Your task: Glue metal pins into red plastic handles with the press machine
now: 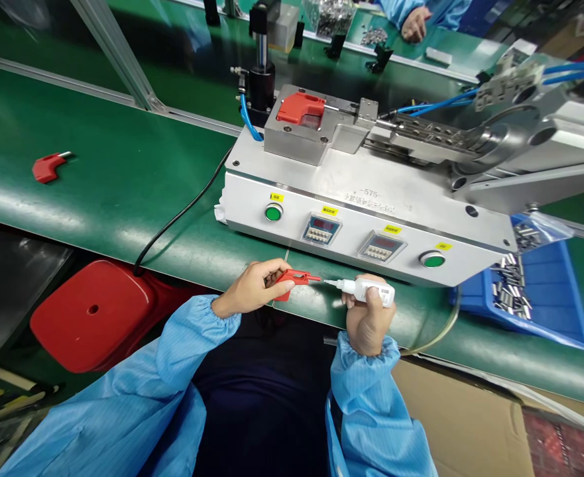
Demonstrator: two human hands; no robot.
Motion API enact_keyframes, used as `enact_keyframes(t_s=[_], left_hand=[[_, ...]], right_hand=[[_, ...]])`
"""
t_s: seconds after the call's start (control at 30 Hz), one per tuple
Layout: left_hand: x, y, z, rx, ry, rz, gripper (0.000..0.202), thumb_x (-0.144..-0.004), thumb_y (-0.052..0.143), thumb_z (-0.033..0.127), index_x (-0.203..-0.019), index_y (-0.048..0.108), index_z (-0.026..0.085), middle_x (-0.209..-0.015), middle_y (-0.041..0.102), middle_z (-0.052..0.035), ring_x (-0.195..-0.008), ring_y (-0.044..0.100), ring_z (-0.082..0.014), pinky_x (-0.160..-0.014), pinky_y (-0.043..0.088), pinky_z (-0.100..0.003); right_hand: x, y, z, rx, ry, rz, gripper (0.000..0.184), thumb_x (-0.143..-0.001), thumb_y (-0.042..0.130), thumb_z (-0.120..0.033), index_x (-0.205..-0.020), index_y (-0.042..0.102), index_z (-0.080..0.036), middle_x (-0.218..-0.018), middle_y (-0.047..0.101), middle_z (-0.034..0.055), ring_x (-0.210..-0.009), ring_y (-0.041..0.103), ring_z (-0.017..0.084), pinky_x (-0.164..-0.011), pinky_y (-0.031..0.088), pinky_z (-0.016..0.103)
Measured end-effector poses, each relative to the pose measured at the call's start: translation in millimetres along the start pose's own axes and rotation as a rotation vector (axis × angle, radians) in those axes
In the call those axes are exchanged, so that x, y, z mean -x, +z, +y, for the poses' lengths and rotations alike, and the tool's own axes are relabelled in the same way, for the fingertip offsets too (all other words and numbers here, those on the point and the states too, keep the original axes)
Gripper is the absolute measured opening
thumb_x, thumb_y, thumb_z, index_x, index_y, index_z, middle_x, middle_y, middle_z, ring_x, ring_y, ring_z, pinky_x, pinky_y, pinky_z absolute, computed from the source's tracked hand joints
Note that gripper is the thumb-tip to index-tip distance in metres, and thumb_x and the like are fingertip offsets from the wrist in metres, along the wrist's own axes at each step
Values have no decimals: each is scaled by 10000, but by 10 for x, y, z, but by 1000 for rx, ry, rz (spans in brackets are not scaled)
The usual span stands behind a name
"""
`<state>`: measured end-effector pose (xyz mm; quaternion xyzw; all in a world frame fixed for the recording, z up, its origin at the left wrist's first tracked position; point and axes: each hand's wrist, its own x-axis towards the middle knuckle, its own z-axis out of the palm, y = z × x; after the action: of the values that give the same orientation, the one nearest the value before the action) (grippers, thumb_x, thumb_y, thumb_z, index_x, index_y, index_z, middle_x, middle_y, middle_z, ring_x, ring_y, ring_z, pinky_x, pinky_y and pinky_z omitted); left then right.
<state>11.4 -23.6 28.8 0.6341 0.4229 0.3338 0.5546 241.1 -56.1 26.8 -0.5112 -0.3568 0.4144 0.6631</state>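
Observation:
My left hand (253, 286) pinches a red plastic handle piece (297, 279) with a thin red stem that points right. In my right hand (370, 321) lies a small white squeeze bottle (375, 292), gripped on its side, its narrow nozzle aimed left at the stem. Nozzle tip and stem end are close together, with a small gap between them. Just behind both hands stands a metal machine (366, 218) with green buttons and two small displays. Another red handle piece (301, 107) sits in the machine's metal block, a rod at its right end.
A red piece with a metal tip (48, 168) lies on the green bench (122, 179) at left. At right, a blue bin (565, 298) holds metal sleeves. A red stool (93, 311) stands below. Across the bench is another person's hand (415, 25).

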Motion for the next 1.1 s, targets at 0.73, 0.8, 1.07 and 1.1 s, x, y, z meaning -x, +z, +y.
enact_keyframes(t_s=[0.73, 0.8, 1.07, 1.1], left_hand=[[-2, -3, 15, -9, 2, -1, 244, -949, 651, 416, -946, 701, 177, -771, 649, -11, -669, 539, -138, -631, 441, -243], [-3, -3, 20, -10, 2, 0, 244, -947, 651, 415, -938, 698, 175, -771, 647, -12, -666, 532, -137, -626, 435, -243], [-7, -6, 22, -7, -8, -2, 244, -935, 660, 417, -929, 694, 176, -766, 643, -14, -666, 529, -138, -625, 429, -245], [-8, -6, 22, -6, -9, -5, 246, -934, 661, 419, -931, 695, 176, -766, 645, -14, -666, 532, -139, -625, 432, -245]], right_hand=[[2, 17, -11, -8, 6, 4, 411, -802, 803, -579, -875, 641, -208, -580, 512, -56, -437, 418, 98, -455, 361, 252], [3, 16, -13, -7, 6, 2, 413, -802, 803, -580, -874, 639, -208, -576, 510, -58, -437, 421, 98, -455, 363, 252], [-3, 16, -18, 2, 16, 12, 435, -786, 812, -601, -862, 630, -213, -563, 509, -64, -432, 432, 102, -457, 362, 255], [-3, 16, -18, 2, 16, 12, 435, -785, 812, -602, -859, 631, -214, -564, 513, -63, -431, 432, 102, -456, 363, 256]])
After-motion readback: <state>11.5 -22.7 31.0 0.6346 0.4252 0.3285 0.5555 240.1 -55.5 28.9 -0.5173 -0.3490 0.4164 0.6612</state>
